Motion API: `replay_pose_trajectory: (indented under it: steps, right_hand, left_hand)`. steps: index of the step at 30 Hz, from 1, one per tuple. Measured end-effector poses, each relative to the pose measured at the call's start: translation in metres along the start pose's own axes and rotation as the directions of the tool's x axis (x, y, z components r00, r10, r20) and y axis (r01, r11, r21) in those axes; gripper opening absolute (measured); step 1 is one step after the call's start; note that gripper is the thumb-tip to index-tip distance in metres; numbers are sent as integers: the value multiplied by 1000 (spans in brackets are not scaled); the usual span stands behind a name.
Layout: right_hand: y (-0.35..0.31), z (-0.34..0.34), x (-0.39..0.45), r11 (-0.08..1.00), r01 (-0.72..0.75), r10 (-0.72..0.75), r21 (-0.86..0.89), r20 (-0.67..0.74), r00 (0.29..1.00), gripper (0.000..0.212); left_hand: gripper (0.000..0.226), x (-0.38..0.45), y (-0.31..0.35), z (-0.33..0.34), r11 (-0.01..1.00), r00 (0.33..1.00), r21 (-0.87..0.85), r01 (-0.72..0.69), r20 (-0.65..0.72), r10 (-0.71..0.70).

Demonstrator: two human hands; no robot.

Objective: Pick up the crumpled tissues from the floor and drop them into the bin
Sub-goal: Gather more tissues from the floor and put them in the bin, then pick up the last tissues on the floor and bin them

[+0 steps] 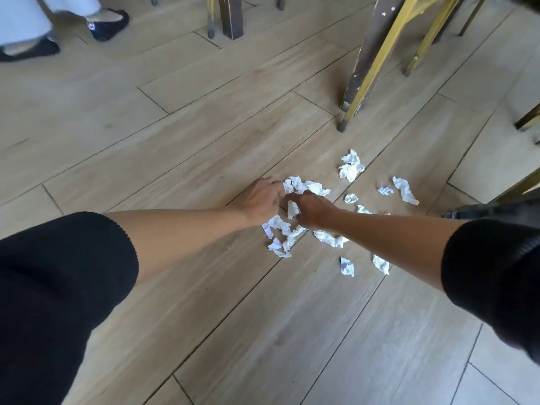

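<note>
Several crumpled white tissues lie scattered on the wooden floor (181, 141). One tissue cluster (304, 186) sits just beyond my two hands. My left hand (260, 198) reaches down with curled fingers touching its left edge. My right hand (311, 211) is closed around a tissue piece (292, 209). A tissue heap (281, 233) lies below my hands. Further pieces lie to the right: a far tissue (350, 165), a long tissue (405, 190), a near tissue (346, 266). No bin is in view.
Worn yellow-and-brown furniture legs (365, 62) stand just beyond the tissues, with more legs at the top and right edge. Another person's feet in dark shoes (109, 23) stand at the top left. A dark object (493, 210) sits at the right edge.
</note>
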State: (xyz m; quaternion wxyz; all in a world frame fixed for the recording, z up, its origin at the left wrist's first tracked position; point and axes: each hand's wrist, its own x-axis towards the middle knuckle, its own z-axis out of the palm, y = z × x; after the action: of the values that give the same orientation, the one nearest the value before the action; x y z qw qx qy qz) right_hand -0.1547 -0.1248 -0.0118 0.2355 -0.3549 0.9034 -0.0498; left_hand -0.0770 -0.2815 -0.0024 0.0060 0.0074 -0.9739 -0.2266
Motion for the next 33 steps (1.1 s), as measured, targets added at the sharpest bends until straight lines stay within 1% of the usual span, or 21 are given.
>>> replay_pose_trajectory:
  steps: [3, 4, 5, 7, 9, 10, 12, 13, 14, 16, 17, 19, 20, 22, 24, 25, 27, 28, 30, 32, 33]
  right_hand:
    - [0, 4, 6, 1000, -1, 0, -13, -64, 998, 44]
    - [1, 5, 8, 1000, -8, 7, -12, -81, 997, 39]
    - [2, 6, 7, 1000, -15, 14, -14, -83, 996, 33]
    - [7, 8, 7, 1000, -15, 14, -19, -65, 998, 25]
    - [12, 9, 4, 1000, 2, -2, -4, -64, 998, 18]
    - [15, 9, 2, 1000, 19, -18, 21, -70, 997, 18]
    - [21, 7, -3, 995, 51, -45, 83, -75, 996, 31]
    - [23, 5, -6, 993, 58, -51, 106, -63, 997, 37]
    - [26, 3, -9, 989, 59, -52, 136, -58, 997, 37]
    - [31, 1, -13, 982, 22, -9, 190, -70, 998, 13]
    - [34, -1, -14, 977, -7, 25, 214, -85, 996, 16]
    - [35, -5, -16, 960, -60, 95, 273, -117, 989, 31]
    - [36, -8, -17, 946, -85, 129, 314, -124, 984, 33]
    - [39, -13, -18, 908, -123, 176, 401, -100, 979, 27]
    - [42, -17, -18, 878, -146, 206, 455, -85, 975, 22]
    - [44, -19, -18, 862, -154, 216, 483, -74, 974, 20]
    - [45, -21, -18, 834, -168, 228, 526, -51, 972, 15]
    - [45, -21, -17, 837, -170, 230, 521, -52, 972, 13]
    - [42, -21, -15, 882, -155, 207, 446, -71, 976, 14]
    - [36, -19, -13, 908, -138, 157, 396, -16, 987, 15]
    - [30, -17, -14, 911, -129, 131, 393, 23, 991, 10]
  left_hand:
    - [22, -3, -2, -2, 999, 998, -28, -35, -44, 33]
    - [18, -3, -5, -1, 999, 998, -32, -45, -34, 43]
    - [14, -4, -8, 1, 998, 999, -35, -51, -7, 51]
    - [11, -4, -16, 11, 998, 993, -59, -29, 109, 36]
    - [16, -4, -23, 25, 997, 973, -72, 17, 232, 0]
    - [19, -4, -25, 32, 997, 961, -67, 44, 275, -24]
    - [24, -4, -26, 42, 996, 945, -33, 80, 320, -66]
    - [24, -3, -26, 45, 996, 938, -20, 86, 337, -75]
    - [21, -1, -26, 46, 996, 933, -10, 90, 351, -81]
    - [16, 2, -24, 47, 997, 930, 15, 80, 360, -80]
    - [21, 4, -25, 47, 997, 932, 23, 71, 355, -74]
    - [35, 7, -25, 48, 998, 937, 21, 67, 343, -70]
    - [39, 8, -23, 47, 997, 941, 12, 70, 331, -70]
    - [46, 9, -20, 44, 998, 962, -42, 54, 269, -40]
    - [50, 8, -14, 37, 995, 988, -100, 16, 156, 0]
    - [48, 8, -12, 34, 991, 994, -131, -1, 105, 15]
    - [42, 7, -9, 27, 990, 998, -144, -3, 60, 12]
    - [42, 7, -10, 25, 990, 998, -138, 8, 62, 1]
    - [41, 7, -14, 18, 995, 997, -100, 30, 77, -23]
    - [30, 5, -19, 11, 997, 994, -73, 39, 103, -32]
    - [23, 3, -21, 7, 997, 993, -66, 46, 115, -38]
